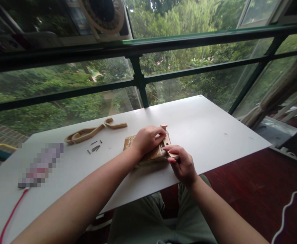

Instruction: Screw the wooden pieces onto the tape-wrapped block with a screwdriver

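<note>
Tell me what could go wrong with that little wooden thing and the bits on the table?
The pale, narrow wooden piece with a dark hole might slip on the brown, blocky support, since only fingers of the left hand and right hand seem to steady it. The small, thin, dark pieces lie loose on the white, flat table, so the left forearm could knock them.

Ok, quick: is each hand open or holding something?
Left hand: closed, holding the wooden piece.
Right hand: closed on a dark object, mostly hidden, at the piece's near end.
</note>
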A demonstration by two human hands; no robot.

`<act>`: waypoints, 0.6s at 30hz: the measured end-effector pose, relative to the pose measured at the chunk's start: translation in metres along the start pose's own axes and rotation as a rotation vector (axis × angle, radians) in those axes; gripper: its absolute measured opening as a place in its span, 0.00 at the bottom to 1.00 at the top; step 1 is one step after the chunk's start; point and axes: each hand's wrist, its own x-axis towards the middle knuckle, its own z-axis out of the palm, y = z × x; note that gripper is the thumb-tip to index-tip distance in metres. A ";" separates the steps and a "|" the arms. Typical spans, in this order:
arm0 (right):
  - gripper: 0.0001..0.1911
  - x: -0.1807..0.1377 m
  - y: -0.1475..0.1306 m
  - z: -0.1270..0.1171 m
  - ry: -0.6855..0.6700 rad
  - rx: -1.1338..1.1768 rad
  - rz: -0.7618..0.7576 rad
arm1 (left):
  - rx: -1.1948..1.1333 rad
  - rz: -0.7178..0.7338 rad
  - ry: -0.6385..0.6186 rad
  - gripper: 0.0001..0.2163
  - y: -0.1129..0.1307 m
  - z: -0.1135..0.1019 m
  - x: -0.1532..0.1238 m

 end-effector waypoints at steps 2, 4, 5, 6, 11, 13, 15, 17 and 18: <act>0.14 0.000 0.000 0.000 0.000 0.005 0.000 | -0.010 -0.006 -0.003 0.05 -0.001 0.000 0.000; 0.14 0.000 0.001 0.000 -0.001 0.010 0.003 | -0.016 -0.006 -0.010 0.05 -0.001 0.001 -0.001; 0.15 0.000 0.001 0.000 -0.002 0.011 0.006 | -0.019 -0.007 -0.013 0.05 -0.002 0.001 -0.001; 0.15 -0.001 0.001 0.000 -0.002 0.013 0.008 | -0.021 -0.008 -0.016 0.05 -0.002 0.002 -0.001; 0.15 -0.001 0.002 0.001 0.005 0.019 0.009 | -0.034 -0.010 -0.029 0.05 -0.003 0.003 -0.001; 0.15 0.000 0.002 0.002 0.002 0.019 0.002 | -0.042 -0.013 -0.028 0.05 -0.003 0.004 -0.001; 0.15 0.001 0.001 0.003 0.001 0.016 -0.004 | -0.049 -0.020 -0.023 0.05 -0.003 0.003 -0.002; 0.15 0.002 0.001 0.004 0.002 0.015 -0.004 | -0.056 -0.027 -0.017 0.05 -0.002 0.003 -0.002; 0.15 0.002 0.001 0.004 0.004 0.016 -0.002 | -0.060 -0.030 -0.015 0.05 -0.002 0.003 -0.002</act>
